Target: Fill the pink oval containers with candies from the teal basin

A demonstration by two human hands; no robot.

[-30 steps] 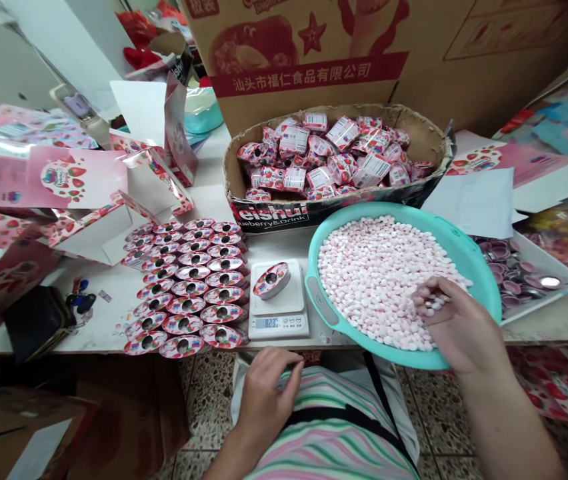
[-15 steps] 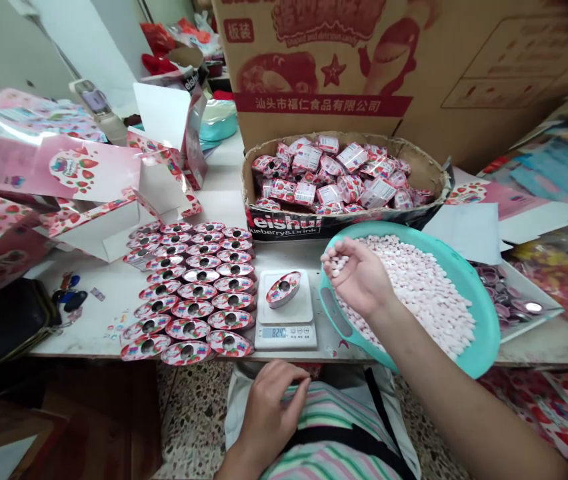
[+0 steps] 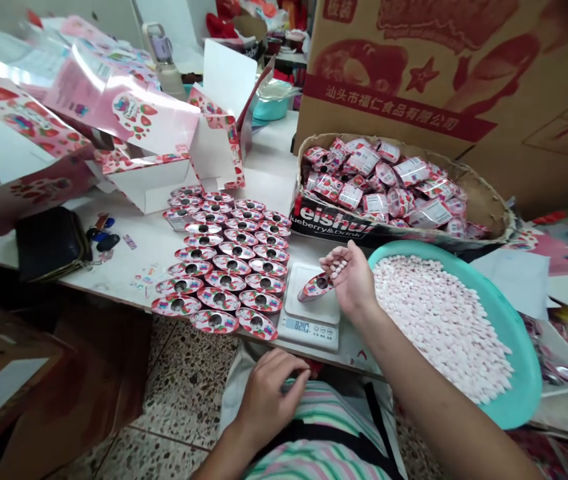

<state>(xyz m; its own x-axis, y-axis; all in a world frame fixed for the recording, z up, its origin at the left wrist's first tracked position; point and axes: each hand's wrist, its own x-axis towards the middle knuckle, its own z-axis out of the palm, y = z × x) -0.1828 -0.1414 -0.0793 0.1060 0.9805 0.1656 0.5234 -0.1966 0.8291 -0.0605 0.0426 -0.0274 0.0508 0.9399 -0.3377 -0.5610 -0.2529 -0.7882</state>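
1. Upper left of the frame: printed strawberry-pattern sheets [image 3: 124, 100] and a half-folded white-and-pink carton blank [image 3: 217, 143] lie on the white table [image 3: 129, 277], with one lilac-capped bottle [image 3: 161, 50] and one teal container [image 3: 270, 107] behind them.
2. Left edge, mid-height: one black wallet [image 3: 51, 243] lies just beside a small bunch of keys [image 3: 101, 233].
3. Centre left: oval red-and-silver tins [image 3: 224, 263], about three dozen, stand in close overlapping rows; an exact count is not possible.
4. Lower centre: the left hand [image 3: 269, 400], half-closed, rests against the striped clothing [image 3: 314, 460]; whether it holds anything cannot be told.
5. Centre: one digital scale [image 3: 309, 313] carries one oval tin tray [image 3: 317, 285], its display reading about 820.
6. Centre right: the right hand [image 3: 351, 280], having just come across from the bowl, is open and palm-up, with a small heap of pink-and-white candies [image 3: 337, 268] on its fingers, just above the tray.
7. Upper right: one low cardboard tray [image 3: 484, 200] holds several dozen wrapped packets [image 3: 384, 190].
8. Lower right: one teal bowl [image 3: 524, 360] holds hundreds of loose candies [image 3: 439, 320].
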